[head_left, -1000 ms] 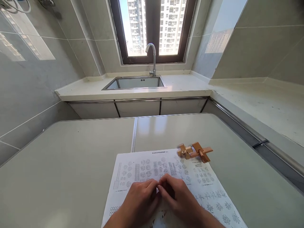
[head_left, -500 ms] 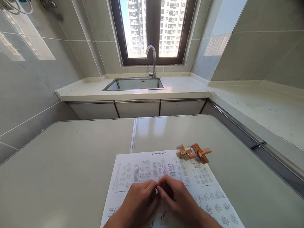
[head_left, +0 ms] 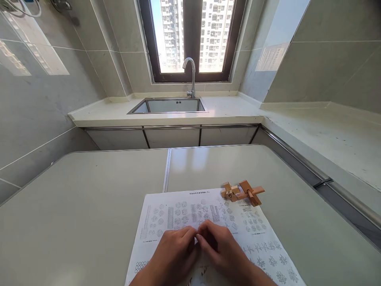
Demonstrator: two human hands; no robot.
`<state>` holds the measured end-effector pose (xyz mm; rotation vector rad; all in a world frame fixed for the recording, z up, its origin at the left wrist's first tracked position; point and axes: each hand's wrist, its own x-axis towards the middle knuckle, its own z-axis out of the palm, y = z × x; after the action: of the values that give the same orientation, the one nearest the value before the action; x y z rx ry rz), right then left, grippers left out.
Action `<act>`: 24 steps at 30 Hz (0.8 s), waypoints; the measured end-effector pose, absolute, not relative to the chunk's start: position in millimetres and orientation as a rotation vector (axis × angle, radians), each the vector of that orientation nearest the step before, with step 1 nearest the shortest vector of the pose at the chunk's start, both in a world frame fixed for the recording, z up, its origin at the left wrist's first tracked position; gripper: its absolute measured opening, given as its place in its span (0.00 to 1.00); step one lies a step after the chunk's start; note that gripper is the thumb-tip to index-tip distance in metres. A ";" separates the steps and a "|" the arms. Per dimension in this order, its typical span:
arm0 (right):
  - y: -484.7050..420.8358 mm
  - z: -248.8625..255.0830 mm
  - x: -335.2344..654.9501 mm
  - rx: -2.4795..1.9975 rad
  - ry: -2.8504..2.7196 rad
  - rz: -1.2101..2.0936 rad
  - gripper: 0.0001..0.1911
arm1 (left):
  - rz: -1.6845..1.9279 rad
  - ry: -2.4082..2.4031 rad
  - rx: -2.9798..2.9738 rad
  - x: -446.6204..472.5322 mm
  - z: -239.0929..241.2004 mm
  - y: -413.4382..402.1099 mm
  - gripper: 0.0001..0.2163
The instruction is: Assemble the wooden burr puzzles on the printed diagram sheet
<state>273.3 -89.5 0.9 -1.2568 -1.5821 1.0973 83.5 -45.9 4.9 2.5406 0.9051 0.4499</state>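
Note:
My left hand [head_left: 177, 248] and my right hand [head_left: 222, 248] meet over a printed instruction sheet [head_left: 175, 202]. Both have their fingers curled and drawn together, with the tips touching or almost touching. What they pinch, if anything, is hidden behind the fingers. Rows of small line drawings of interlocking shapes cover the sheet. Across its far right corner lie some joined wooden puzzle pieces [head_left: 251, 193], beyond the right hand and apart from it. Small dark and light marks show on the paper below my hands, too unclear to name.
The pale table [head_left: 89, 206] carries the sheet and has a metal seam strip [head_left: 167, 171]. Beyond it, a counter [head_left: 104, 113] holds a sink [head_left: 175, 105] with a curved tap [head_left: 193, 77] below a window. Another counter [head_left: 327, 131] runs along the right.

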 end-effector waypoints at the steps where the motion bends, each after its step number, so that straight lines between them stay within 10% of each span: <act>1: -89.5 0.9 273.3 -1.259 -1.584 1.096 0.09 | 0.451 0.904 2.537 83.5 5.0 -45.9 0.08; 24: -89.1 1.5 273.5 -1.248 -1.584 1.101 0.10 | 0.459 0.882 2.541 83.8 8.1 -44.9 0.08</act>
<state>273.5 -89.1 1.5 -1.2484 -1.5842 1.1007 83.8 -44.9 8.1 2.5411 0.8820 0.4587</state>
